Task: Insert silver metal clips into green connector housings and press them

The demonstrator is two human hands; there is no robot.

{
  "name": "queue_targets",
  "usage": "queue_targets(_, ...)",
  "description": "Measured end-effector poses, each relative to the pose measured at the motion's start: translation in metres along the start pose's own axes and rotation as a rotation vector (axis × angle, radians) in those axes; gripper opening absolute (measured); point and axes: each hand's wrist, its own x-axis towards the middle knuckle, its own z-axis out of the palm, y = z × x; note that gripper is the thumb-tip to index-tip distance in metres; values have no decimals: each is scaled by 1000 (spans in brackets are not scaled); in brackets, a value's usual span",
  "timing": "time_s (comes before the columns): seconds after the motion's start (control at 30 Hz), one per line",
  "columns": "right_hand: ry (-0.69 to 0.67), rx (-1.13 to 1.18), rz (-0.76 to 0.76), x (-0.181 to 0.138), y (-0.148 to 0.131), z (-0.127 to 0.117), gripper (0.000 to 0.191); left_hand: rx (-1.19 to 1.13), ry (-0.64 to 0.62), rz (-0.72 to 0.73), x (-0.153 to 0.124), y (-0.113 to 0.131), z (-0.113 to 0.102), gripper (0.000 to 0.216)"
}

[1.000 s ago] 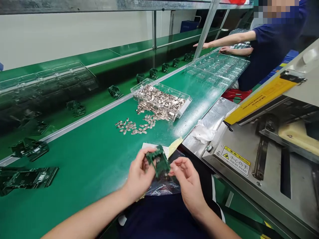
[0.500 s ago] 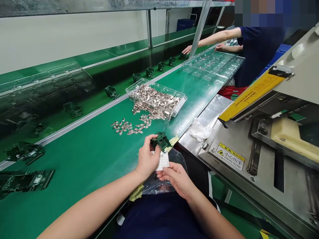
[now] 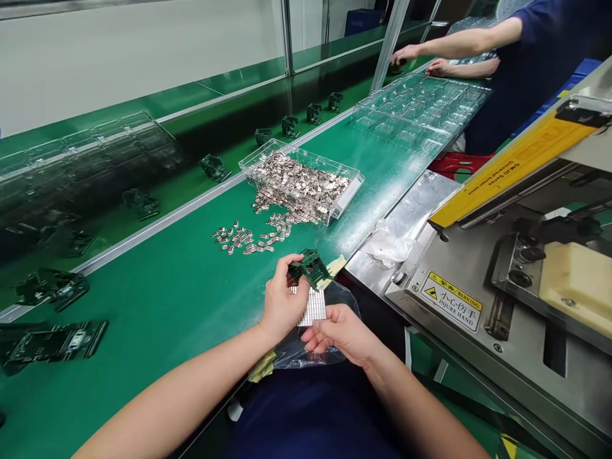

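My left hand (image 3: 281,299) is closed on a small dark green plastic part (image 3: 310,268), held just above the near edge of the green bench (image 3: 167,287). My right hand (image 3: 340,333) sits below it with fingers curled at the lower edge of a ribbed silver strip sheet (image 3: 313,307), over a clear plastic bag (image 3: 306,354) in my lap. Whether the fingers pinch the sheet or something small I cannot tell. Loose small metal clips (image 3: 248,239) lie on the bench beyond my hands.
A clear box (image 3: 302,182) full of metal clips stands mid-bench. Green parts (image 3: 52,287) ride the conveyor at left and back. Clear blister trays (image 3: 421,111) lie far right, where another person's hands (image 3: 421,60) work. A press machine with a warning label (image 3: 452,301) stands at right.
My left hand lifted the green part up and away from my body. My right hand let go of it and dropped to the silver sheet. The other person's hands shifted along the far belt.
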Motion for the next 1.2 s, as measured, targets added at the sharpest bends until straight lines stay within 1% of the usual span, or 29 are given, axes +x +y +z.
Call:
queue_targets(0.13,10,-73,18,2,-4,3,13,17,-18,-4,0,1,-1,37)
queue_targets(0.27,77,-117,7,8,5,0,8,15,-24,-9,0,2,-2,37)
queue_targets(0.43,159,-176,-7,7,23,-14,18,-3,-15,2,0,1,-1,36)
queue_targets(0.6,204,-285,-111,-2,27,-27,22,-36,6,-2,1,1,-1,36)
queue_targets(0.67,244,-392,-181,-8,25,-29,28,-44,12,-10,5,0,-1,37)
queue_targets(0.73,309,-586,-268,-15,23,-31,32,-63,24,-20,11,-2,-1,37)
queue_targets(0.8,350,-778,-336,-24,20,-30,22,-133,44,-40,20,-4,0,37)
queue_targets(0.83,351,-826,-355,-30,17,-30,16,-180,54,-50,23,-5,-1,37)
queue_targets(0.87,339,-827,-366,-35,14,-28,11,-222,65,-56,25,-5,-1,37)
queue_targets(0.9,326,-799,-376,-40,11,-26,11,-265,74,-60,26,-4,-2,37)
queue_targets(0.97,320,-713,-421,-48,3,-20,17,-368,80,-77,21,0,-6,37)
queue_targets(1.0,332,-679,-472,-51,-2,-16,18,-429,73,-92,15,4,-8,36)
queue_targets(1.07,389,-624,-622,-53,-11,-6,16,-563,42,-133,0,11,-11,35)
queue_targets(1.13,464,-552,-769,-51,-18,5,10,-646,7,-162,-18,17,-13,34)
queue_targets(1.2,527,-452,-828,-45,-23,16,5,-677,-3,-168,-32,20,-13,33)
